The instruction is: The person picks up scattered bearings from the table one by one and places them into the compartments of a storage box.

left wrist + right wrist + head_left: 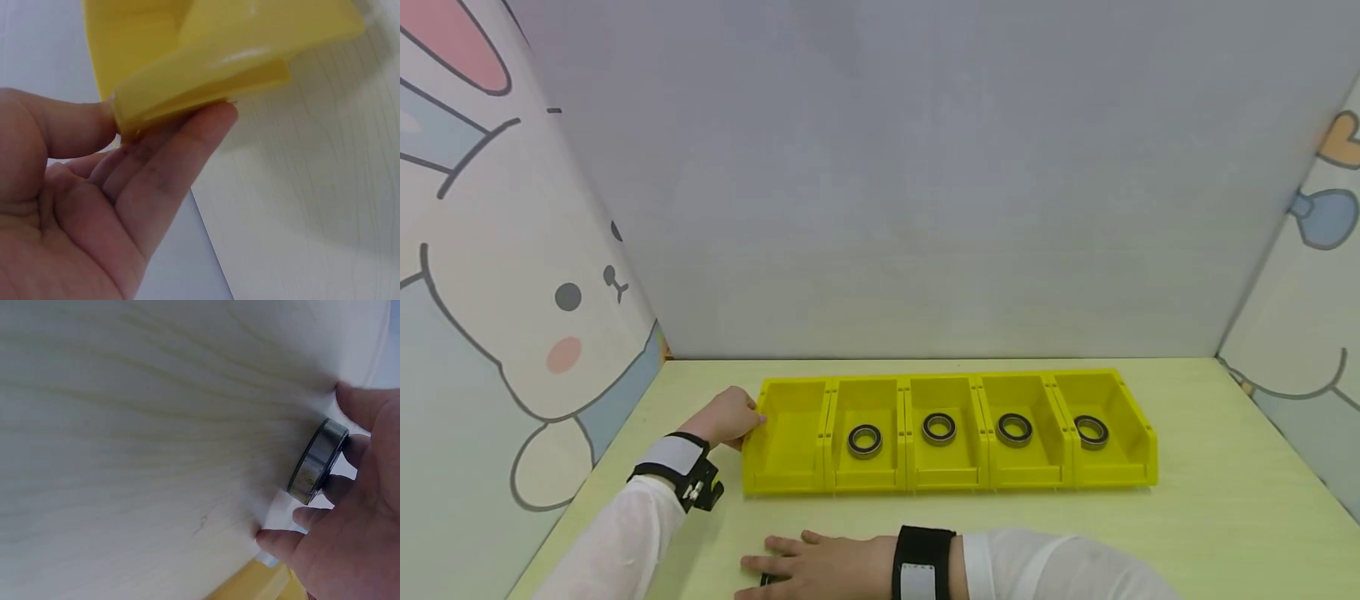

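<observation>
My left hand (730,415) grips the left side wall of the leftmost yellow bin (786,483). In the left wrist view the thumb is on one face of the bin wall (206,69) and the fingers are on the other. Near the front of the table, my right hand (831,568) spreads its fingers over a ball bearing (317,462), palm down. The fingers touch this bearing's far face while the outer fingertips meet the tabletop. From above, the hand hides most of that bearing.
Several yellow bins stand joined in a row across the table (970,533). Bearings lie in the second bin (865,442), the middle bin (939,429), the fourth bin (1015,430) and the rightmost bin (1092,432). A grey wall (925,208) rises behind, with printed panels at both sides.
</observation>
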`<state>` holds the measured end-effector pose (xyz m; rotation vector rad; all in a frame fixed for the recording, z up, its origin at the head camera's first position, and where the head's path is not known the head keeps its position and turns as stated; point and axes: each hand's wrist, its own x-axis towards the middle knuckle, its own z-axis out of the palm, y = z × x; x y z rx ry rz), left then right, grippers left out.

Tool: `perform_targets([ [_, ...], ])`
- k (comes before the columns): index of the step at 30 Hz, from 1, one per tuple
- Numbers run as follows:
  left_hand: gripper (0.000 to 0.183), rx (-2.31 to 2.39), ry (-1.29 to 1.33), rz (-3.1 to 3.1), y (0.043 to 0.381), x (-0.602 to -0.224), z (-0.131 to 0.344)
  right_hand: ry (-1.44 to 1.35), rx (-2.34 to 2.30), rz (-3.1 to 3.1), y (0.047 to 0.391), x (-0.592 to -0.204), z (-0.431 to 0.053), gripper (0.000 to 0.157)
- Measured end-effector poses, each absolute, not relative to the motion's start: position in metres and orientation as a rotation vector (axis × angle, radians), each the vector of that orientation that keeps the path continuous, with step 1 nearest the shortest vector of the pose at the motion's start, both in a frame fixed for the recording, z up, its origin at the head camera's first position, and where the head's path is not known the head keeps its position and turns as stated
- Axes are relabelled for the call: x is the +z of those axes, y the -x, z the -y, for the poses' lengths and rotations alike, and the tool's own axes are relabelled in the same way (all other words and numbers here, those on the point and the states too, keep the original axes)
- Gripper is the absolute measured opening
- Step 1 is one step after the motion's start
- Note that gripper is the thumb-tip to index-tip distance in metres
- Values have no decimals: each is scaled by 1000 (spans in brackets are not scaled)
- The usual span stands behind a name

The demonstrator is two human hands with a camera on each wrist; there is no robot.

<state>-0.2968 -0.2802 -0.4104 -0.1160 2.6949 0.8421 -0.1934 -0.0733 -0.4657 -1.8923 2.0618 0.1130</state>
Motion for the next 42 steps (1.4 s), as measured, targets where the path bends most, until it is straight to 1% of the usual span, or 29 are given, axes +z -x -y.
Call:
perform_targets([
  [3, 19, 837, 121, -2694, 297, -410, 280, 2025, 154, -2052, 192, -464, 76, 62],
  [6, 18, 834, 129, -2693, 298, -411, 281, 2130, 125, -2051, 190, -461, 77, 52],
  [10, 17, 832, 142, -2691, 300, -412, 281, 2115, -7, -2061, 190, -459, 79, 42],
  [14, 18, 827, 147, -2688, 299, -412, 280, 2116, -36, -2055, 191, -458, 82, 36],
  [19, 20, 833, 130, -2689, 297, -409, 278, 2153, 24, -2048, 192, -455, 85, 29],
  [23, 20, 827, 134, -2698, 296, -408, 279, 2124, 99, -2089, 193, -447, 87, 23],
  [28, 18, 837, 144, -2702, 296, -411, 281, 2108, 268, -2205, 196, -428, 89, 25],
  [31, 17, 851, 134, -2702, 296, -412, 281, 2125, 324, -2241, 205, -414, 92, 27],
  [34, 17, 868, 129, -2707, 296, -412, 281, 2101, 250, -2302, 223, -402, 97, 24],
  [39, 16, 879, 108, -2715, 295, -409, 281, 1897, 16, -2470, 259, -393, 105, 22],
  [42, 18, 878, 103, -2711, 295, -409, 281, 1835, -36, -2504, 269, -396, 107, 21],
])
